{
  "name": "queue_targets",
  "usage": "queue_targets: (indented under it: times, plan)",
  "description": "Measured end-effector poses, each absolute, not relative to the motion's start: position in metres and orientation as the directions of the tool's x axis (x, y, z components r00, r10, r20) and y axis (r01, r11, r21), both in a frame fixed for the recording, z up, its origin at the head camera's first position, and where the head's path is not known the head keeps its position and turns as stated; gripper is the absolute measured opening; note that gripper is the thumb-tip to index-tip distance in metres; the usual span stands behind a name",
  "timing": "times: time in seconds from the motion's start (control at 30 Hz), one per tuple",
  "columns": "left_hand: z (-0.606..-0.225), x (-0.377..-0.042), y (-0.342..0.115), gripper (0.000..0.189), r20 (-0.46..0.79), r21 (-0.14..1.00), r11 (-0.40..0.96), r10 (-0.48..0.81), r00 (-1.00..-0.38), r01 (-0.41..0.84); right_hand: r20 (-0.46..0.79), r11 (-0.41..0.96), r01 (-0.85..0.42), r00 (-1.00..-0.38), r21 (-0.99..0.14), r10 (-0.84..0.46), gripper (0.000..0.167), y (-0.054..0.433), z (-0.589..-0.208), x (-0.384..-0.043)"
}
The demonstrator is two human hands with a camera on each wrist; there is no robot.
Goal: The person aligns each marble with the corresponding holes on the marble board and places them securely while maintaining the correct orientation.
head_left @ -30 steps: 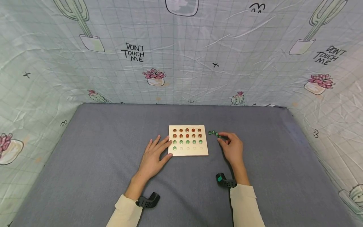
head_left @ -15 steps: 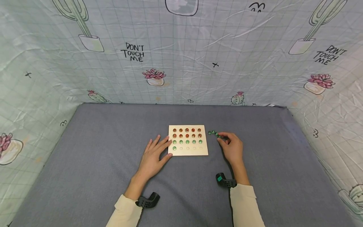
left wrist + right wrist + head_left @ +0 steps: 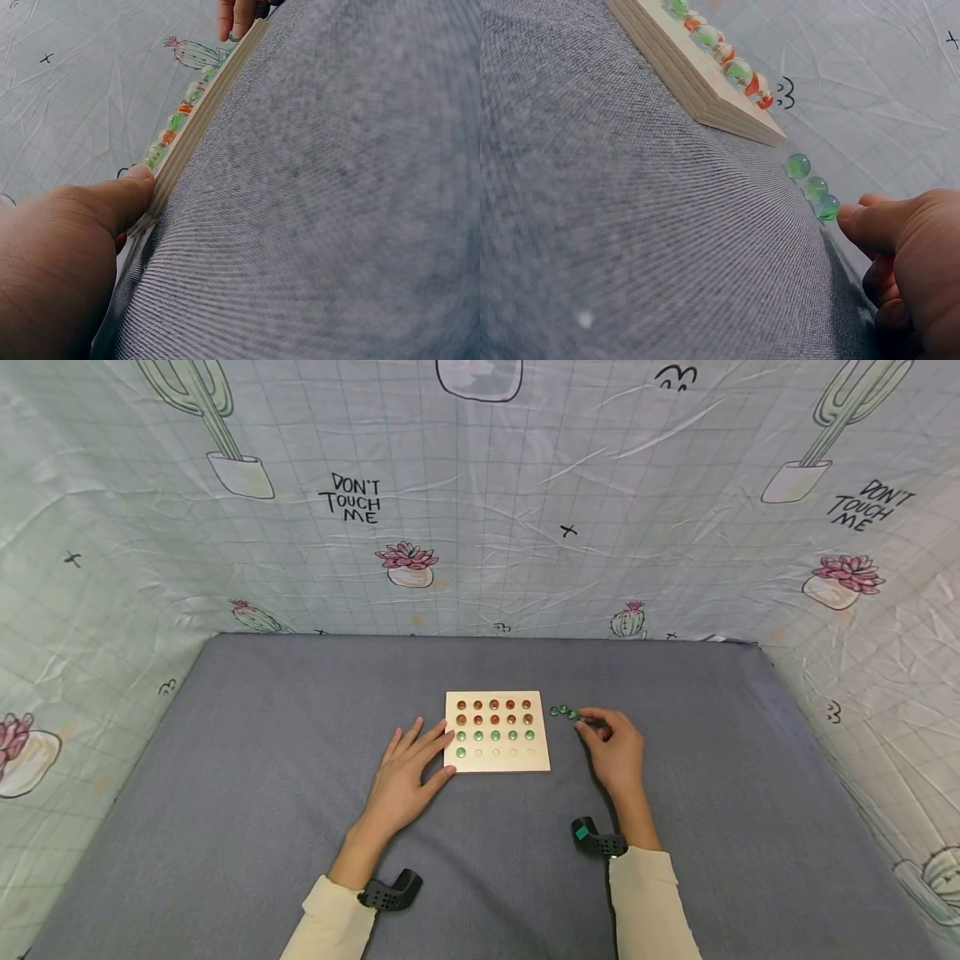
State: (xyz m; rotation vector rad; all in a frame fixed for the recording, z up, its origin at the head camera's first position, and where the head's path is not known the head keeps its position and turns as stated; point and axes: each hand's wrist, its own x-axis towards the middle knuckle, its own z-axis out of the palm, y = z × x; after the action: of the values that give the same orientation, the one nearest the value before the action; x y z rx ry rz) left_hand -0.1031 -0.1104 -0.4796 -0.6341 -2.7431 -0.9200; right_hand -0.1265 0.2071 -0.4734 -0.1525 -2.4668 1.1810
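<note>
A light wooden board lies on the grey cloth, with red-orange marbles in its two far rows. Green marbles fill the third row; in the nearest row only the leftmost hollow holds one. My left hand rests with fingers spread at the board's left edge, its thumb touching the near corner. To the right of the board, several loose green marbles lie in a short line. At the line's near end, my right hand pinches a green marble between thumb and forefinger, mostly hidden by the fingertips.
Grey cloth covers the table. A printed fabric backdrop with cactus drawings rises behind and at both sides. Each wrist wears a black camera band, and a dark cable runs along the right forearm.
Both hands stay almost where they were, the right one at the loose green marbles and the left on the board's edge. The marbles on the board have not moved.
</note>
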Motion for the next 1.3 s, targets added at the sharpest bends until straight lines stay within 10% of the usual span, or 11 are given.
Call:
queue_targets:
  times: [1.3]
  plan:
    - [-0.484,-0.097,-0.107,0.052,0.298,0.529,0.728,0.323,-0.898,0.437,0.375,0.599,-0.236,-0.92,-0.765,0.115,0.017,0.176,-0.456,-0.118]
